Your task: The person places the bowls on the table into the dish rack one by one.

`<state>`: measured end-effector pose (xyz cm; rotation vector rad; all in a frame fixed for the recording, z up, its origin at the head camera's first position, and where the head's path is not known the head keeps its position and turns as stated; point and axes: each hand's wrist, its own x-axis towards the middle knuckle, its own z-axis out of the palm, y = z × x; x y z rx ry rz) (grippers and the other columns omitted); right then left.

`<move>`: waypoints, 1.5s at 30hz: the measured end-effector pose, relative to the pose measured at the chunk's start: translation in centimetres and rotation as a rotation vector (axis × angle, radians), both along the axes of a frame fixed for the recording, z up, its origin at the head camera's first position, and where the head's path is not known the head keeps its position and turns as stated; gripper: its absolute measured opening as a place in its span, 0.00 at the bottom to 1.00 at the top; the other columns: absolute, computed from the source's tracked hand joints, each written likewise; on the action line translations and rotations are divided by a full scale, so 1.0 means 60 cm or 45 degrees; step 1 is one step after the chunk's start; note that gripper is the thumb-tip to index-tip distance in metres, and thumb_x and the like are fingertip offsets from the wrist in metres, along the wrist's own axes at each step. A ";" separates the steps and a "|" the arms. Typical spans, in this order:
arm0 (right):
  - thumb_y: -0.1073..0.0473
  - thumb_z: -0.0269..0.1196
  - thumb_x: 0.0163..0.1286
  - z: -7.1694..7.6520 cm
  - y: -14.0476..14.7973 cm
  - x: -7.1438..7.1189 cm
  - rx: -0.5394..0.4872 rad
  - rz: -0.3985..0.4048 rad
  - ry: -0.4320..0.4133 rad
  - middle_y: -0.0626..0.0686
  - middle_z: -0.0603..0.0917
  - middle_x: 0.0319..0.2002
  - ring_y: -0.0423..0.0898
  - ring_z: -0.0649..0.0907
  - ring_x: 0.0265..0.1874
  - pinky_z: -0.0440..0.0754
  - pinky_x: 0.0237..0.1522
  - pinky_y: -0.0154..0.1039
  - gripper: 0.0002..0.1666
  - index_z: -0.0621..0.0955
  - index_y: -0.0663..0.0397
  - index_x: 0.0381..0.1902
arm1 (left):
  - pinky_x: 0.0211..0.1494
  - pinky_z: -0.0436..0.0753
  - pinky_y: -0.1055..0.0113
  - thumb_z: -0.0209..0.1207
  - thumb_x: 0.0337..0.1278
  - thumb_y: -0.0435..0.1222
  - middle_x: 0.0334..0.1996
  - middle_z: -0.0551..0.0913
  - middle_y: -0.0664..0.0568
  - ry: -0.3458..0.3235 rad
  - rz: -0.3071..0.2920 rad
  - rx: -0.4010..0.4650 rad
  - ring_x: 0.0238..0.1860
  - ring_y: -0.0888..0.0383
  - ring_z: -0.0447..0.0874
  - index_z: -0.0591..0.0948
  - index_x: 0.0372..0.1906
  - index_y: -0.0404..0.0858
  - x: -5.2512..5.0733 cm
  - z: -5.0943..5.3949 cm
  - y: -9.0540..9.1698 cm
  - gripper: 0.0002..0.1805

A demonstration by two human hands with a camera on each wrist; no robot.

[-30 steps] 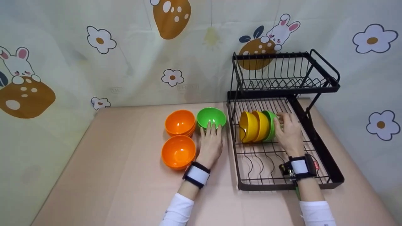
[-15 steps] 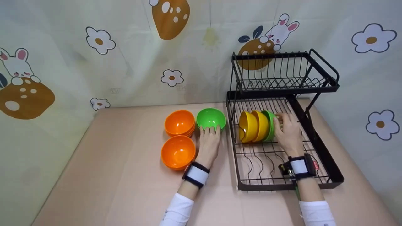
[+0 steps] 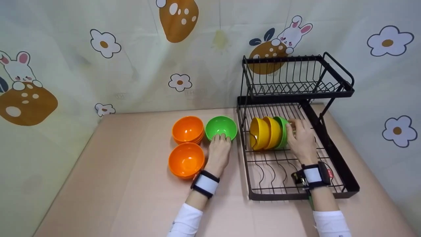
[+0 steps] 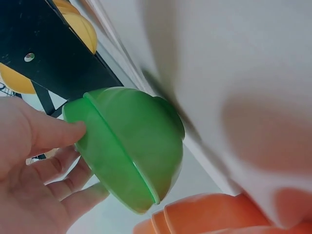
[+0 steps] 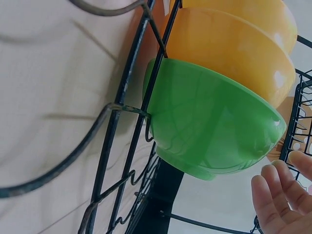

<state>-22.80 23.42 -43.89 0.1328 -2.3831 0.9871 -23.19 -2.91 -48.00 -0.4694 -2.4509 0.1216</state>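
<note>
Green bowl (image 3: 221,125) nearer, in left grip (image 3: 219,152)

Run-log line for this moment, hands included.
left hand: pinches top green bowl; right hand: beside racked green bowl, contact unclear; rack: also two yellow bowls; table: orange bowls

Nested glossy green bowls (image 3: 221,125) are set mouth-up near the far edge of the bench (image 3: 131,184); another green bowl (image 5: 209,122) is stood on its side midway between the left and right edges of the rack (image 3: 276,197).
</note>
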 end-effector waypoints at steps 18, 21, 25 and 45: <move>0.66 0.58 0.85 -0.002 0.000 -0.002 0.008 -0.009 0.027 0.74 0.82 0.47 0.73 0.87 0.46 0.88 0.50 0.68 0.14 0.81 0.76 0.55 | 0.42 0.85 0.63 0.81 0.45 0.33 0.41 0.85 0.48 -0.011 0.021 0.003 0.44 0.51 0.84 0.86 0.43 0.38 0.004 0.012 0.003 0.19; 0.66 0.58 0.84 -0.002 0.000 -0.002 0.009 -0.004 0.023 0.74 0.82 0.47 0.72 0.87 0.46 0.88 0.49 0.68 0.14 0.81 0.76 0.56 | 0.43 0.85 0.63 0.81 0.45 0.32 0.41 0.85 0.48 -0.023 0.017 0.007 0.44 0.51 0.84 0.86 0.44 0.38 0.004 0.013 0.002 0.19; 0.66 0.58 0.84 -0.001 0.000 -0.001 0.005 -0.002 0.023 0.74 0.82 0.48 0.72 0.86 0.46 0.87 0.50 0.68 0.14 0.81 0.76 0.56 | 0.44 0.85 0.63 0.81 0.45 0.32 0.42 0.86 0.48 -0.035 0.010 0.015 0.45 0.51 0.84 0.86 0.45 0.37 0.005 0.016 0.002 0.20; 0.69 0.58 0.83 -0.005 0.000 -0.004 0.014 0.003 0.108 0.74 0.83 0.46 0.70 0.87 0.42 0.88 0.46 0.67 0.12 0.81 0.77 0.53 | 0.44 0.85 0.66 0.81 0.43 0.31 0.43 0.87 0.49 0.095 -0.046 0.007 0.45 0.53 0.85 0.87 0.44 0.39 0.013 0.037 0.006 0.19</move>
